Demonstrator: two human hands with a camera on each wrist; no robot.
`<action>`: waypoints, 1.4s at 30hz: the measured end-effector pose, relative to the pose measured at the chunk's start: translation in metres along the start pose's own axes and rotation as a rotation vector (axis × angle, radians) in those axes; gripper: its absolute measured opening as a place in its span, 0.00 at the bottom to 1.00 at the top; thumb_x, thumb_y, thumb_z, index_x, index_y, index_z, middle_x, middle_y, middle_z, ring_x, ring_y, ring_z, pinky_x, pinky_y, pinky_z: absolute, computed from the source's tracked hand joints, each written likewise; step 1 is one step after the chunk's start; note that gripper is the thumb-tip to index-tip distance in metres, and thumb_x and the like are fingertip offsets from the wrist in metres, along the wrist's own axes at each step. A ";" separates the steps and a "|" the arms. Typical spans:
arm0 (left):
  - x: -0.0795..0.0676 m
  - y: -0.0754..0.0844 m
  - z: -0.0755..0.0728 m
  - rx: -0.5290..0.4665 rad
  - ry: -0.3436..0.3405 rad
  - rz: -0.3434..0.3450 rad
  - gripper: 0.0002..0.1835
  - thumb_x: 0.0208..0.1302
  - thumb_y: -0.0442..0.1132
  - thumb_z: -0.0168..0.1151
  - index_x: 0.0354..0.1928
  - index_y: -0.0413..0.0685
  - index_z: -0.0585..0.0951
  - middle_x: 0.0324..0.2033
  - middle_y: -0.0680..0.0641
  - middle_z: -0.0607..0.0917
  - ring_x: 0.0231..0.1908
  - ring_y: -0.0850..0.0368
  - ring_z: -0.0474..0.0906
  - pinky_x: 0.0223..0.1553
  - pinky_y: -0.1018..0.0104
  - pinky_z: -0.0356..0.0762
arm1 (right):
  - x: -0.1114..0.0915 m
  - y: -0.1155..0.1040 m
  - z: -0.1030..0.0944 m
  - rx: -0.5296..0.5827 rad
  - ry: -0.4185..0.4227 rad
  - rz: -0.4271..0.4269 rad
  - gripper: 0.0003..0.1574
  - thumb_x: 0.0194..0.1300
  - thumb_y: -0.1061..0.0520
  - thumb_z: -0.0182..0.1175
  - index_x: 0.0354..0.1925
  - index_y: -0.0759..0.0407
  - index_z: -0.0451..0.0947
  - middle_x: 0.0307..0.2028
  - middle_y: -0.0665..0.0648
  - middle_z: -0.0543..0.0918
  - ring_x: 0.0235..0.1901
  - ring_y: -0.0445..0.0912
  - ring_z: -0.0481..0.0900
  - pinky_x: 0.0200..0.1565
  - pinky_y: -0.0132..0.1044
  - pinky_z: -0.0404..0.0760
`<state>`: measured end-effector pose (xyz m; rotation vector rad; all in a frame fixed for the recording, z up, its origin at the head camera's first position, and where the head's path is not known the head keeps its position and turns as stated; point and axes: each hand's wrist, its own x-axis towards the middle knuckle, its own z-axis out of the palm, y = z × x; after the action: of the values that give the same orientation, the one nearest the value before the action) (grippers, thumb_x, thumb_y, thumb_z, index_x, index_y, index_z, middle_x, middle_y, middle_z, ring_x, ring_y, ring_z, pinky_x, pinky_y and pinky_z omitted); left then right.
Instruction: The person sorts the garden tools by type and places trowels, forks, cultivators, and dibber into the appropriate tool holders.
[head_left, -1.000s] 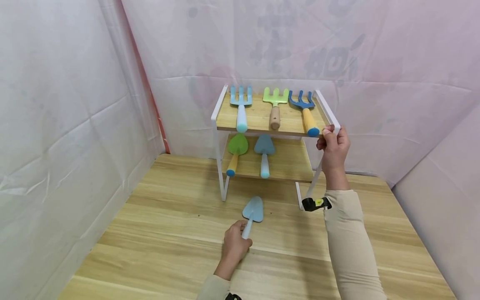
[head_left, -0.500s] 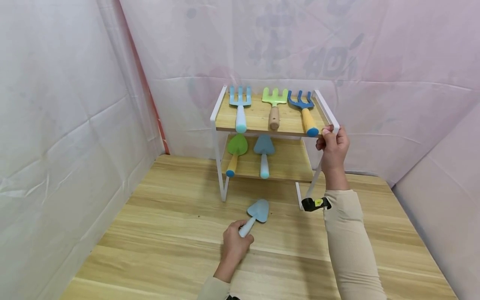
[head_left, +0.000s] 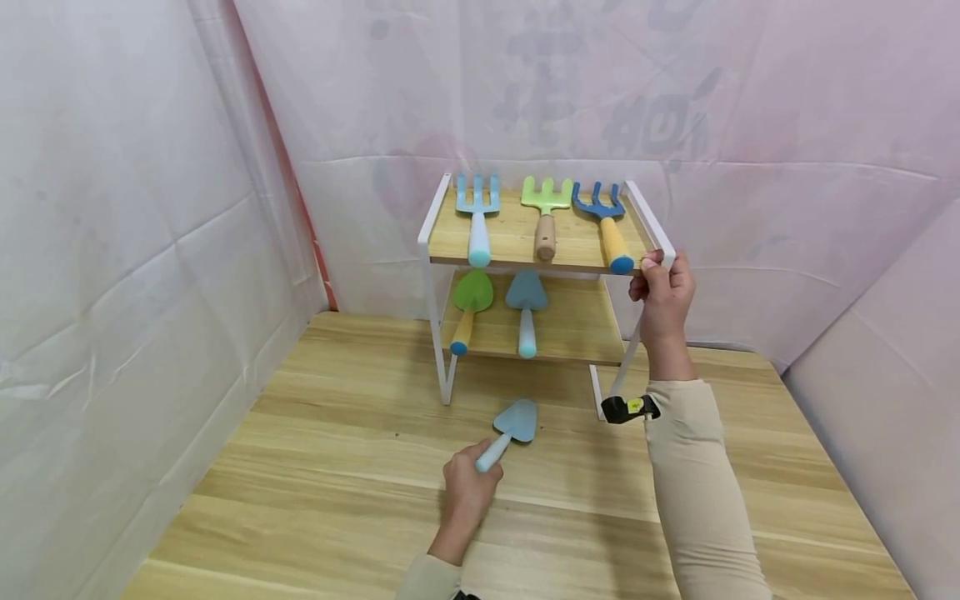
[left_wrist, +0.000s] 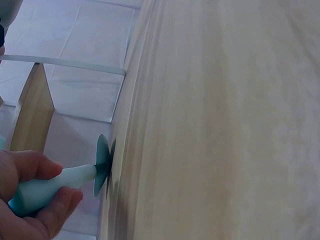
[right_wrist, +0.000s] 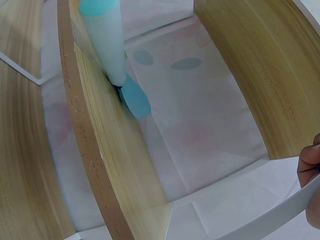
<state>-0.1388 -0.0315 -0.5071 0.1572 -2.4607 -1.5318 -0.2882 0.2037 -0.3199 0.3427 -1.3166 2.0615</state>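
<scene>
My left hand (head_left: 468,487) holds a light blue trowel (head_left: 519,421) by its pale handle, low over the tabletop in front of the shelf. In the left wrist view, the thumb and fingers pinch the handle (left_wrist: 77,176), and the blade (left_wrist: 101,165) stands close by the wood surface. My right hand (head_left: 666,304) grips the front right corner of a two-tier shelf (head_left: 585,321) with a white metal frame. Its fingers (right_wrist: 309,162) show at the right edge in the right wrist view.
On the upper tier lie a light blue fork (head_left: 478,225), a green fork (head_left: 546,217) and a dark blue fork (head_left: 611,233). The lower tier bears a green trowel (head_left: 470,304) and a blue trowel (head_left: 527,308). White sheeting (head_left: 150,250) surrounds the wooden table (head_left: 300,467).
The held trowel has turned, its blade swinging to the right and its handle end moving left in the left hand. The right hand keeps its grip on the shelf corner.
</scene>
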 end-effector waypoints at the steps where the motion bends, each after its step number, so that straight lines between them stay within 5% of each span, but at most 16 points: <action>1: 0.000 0.000 0.000 -0.005 0.009 0.006 0.20 0.42 0.26 0.66 0.44 0.36 0.83 0.38 0.40 0.84 0.35 0.52 0.79 0.33 0.60 0.78 | 0.000 0.000 0.000 0.002 0.000 0.000 0.06 0.60 0.68 0.49 0.29 0.60 0.70 0.15 0.55 0.68 0.11 0.40 0.66 0.16 0.26 0.67; 8: -0.003 0.001 0.003 -0.073 0.095 0.029 0.19 0.41 0.26 0.66 0.41 0.36 0.84 0.35 0.40 0.85 0.30 0.54 0.80 0.27 0.65 0.79 | -0.001 0.000 0.001 0.001 -0.014 -0.001 0.06 0.61 0.67 0.50 0.29 0.59 0.70 0.15 0.54 0.69 0.12 0.41 0.66 0.16 0.26 0.67; 17: -0.003 0.009 0.000 -0.105 0.237 0.188 0.18 0.37 0.23 0.68 0.36 0.39 0.86 0.31 0.43 0.86 0.32 0.50 0.83 0.32 0.58 0.80 | -0.001 0.000 0.001 0.011 -0.005 0.000 0.07 0.60 0.68 0.50 0.29 0.59 0.71 0.16 0.54 0.69 0.12 0.40 0.66 0.15 0.25 0.66; 42: -0.012 0.033 0.006 -0.356 0.275 0.306 0.16 0.37 0.21 0.68 0.32 0.41 0.82 0.33 0.47 0.85 0.35 0.52 0.82 0.39 0.67 0.77 | 0.000 0.000 0.000 -0.005 -0.007 0.000 0.03 0.61 0.67 0.50 0.30 0.63 0.70 0.16 0.55 0.69 0.12 0.40 0.66 0.16 0.25 0.67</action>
<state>-0.1273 -0.0088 -0.4818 -0.0665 -1.8696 -1.6500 -0.2884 0.2039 -0.3195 0.3474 -1.3254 2.0588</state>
